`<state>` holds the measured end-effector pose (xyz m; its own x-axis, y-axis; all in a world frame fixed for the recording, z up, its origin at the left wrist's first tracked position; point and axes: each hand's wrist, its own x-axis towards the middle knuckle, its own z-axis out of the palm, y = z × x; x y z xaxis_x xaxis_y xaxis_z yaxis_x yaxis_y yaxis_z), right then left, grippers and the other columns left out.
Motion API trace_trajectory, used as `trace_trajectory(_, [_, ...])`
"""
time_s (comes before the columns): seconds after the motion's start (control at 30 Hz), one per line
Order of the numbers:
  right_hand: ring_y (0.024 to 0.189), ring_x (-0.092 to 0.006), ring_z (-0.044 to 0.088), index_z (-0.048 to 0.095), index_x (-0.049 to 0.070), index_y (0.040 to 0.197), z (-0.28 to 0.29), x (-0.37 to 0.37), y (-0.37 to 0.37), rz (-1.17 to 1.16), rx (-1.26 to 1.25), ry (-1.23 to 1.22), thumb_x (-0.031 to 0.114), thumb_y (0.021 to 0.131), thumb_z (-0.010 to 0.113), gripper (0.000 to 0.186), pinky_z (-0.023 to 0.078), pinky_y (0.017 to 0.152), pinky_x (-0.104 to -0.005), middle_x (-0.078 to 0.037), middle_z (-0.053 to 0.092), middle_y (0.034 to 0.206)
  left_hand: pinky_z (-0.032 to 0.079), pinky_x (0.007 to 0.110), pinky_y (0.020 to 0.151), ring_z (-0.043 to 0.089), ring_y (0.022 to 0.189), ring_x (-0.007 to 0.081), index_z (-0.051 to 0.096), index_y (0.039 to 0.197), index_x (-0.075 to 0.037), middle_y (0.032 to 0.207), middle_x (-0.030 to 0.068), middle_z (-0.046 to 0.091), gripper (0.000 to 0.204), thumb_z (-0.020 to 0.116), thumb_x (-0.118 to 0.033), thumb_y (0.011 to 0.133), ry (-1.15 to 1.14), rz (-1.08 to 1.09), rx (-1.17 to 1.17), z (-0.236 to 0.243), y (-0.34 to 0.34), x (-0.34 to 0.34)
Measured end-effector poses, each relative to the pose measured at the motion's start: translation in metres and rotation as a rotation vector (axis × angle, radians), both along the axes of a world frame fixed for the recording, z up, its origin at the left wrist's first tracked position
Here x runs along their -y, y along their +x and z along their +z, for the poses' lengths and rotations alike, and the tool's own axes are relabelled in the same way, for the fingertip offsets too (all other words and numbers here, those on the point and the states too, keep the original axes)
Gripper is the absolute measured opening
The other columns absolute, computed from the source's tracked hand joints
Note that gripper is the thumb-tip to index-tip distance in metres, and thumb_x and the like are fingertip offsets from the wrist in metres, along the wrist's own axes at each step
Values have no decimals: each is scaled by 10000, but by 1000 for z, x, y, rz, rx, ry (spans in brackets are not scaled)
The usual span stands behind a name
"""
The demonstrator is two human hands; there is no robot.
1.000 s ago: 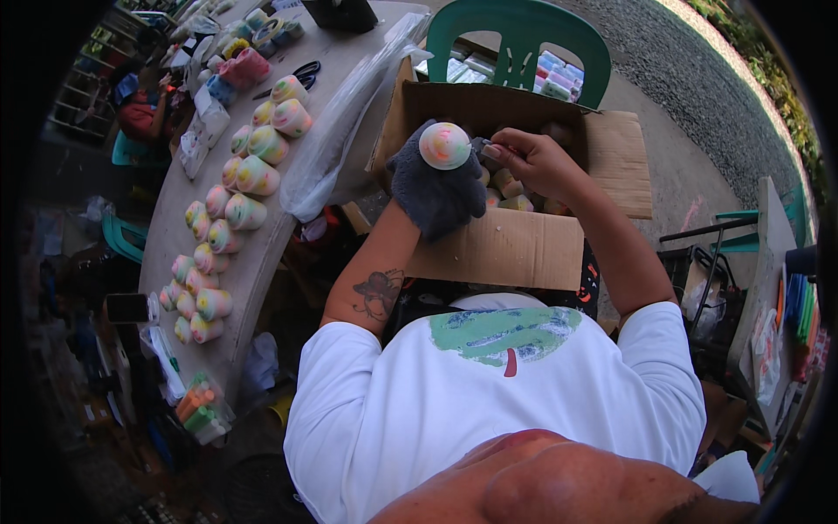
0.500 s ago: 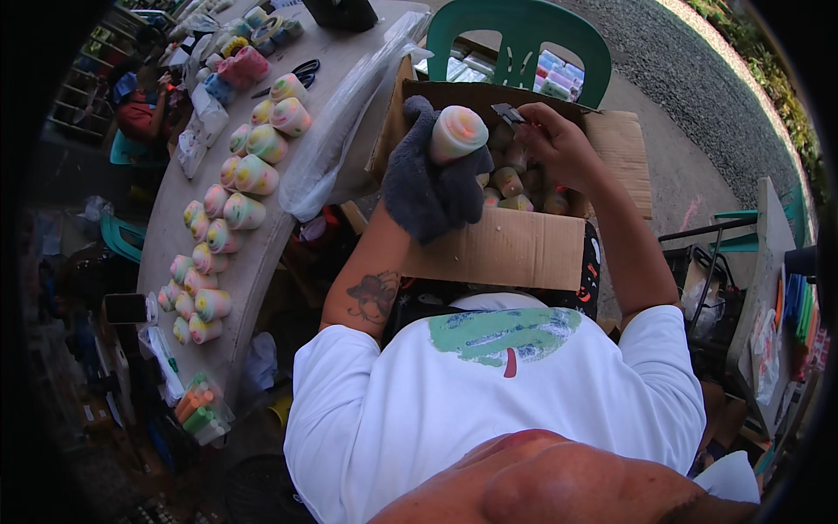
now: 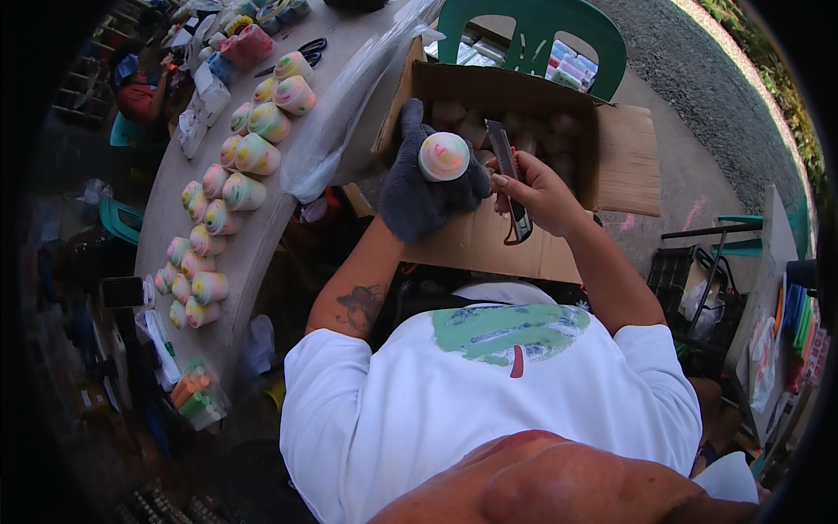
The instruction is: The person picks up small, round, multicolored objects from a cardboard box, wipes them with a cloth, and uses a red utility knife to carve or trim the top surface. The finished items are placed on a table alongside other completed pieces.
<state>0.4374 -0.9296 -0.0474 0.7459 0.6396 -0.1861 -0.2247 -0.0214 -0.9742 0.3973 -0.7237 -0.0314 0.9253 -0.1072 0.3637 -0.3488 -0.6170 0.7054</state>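
My left hand, covered by a dark grey cloth, holds a pastel white cylinder with a pink and yellow swirled top facing up. My right hand grips a box cutter lengthwise just right of the cylinder, blade end away from me and handle loop toward me. Both hands are over an open cardboard box, with similar small pieces inside, partly shadowed. On the grey table to the left, several multicoloured swirled pieces lie in rows.
Clear plastic sheeting runs along the table edge; scissors lie behind. A green chair stands beyond the box. A person in red sits at far left. A board and folders are at right.
My right hand has moved down toward me, and the box cutter now shows lengthwise beside the cylinder. The cylinder has moved slightly down, its top turned upward. The view has shifted slightly.
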Motion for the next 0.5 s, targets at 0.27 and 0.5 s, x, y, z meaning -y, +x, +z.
trace_trajectory(0.27, [677,-180,638,424,93,1356,3,-12,-51,5,241,-366,232,1012,514,382,507,562,-312,-92,628,902,473,367,944,643,952,220,575,1087,-68,996,68,668,386,764,-208,780,-185,36,-78,-50,-24,-9])
trace_trajectory(0.5, [904,-413,630,535,71,1212,9,-8,-46,38,642,-607,229,982,523,279,495,741,-473,-221,656,963,410,357,1057,644,1025,211,501,1222,-35,1084,78,673,517,765,-139,790,-142,-22,-13,-76,-19,-12])
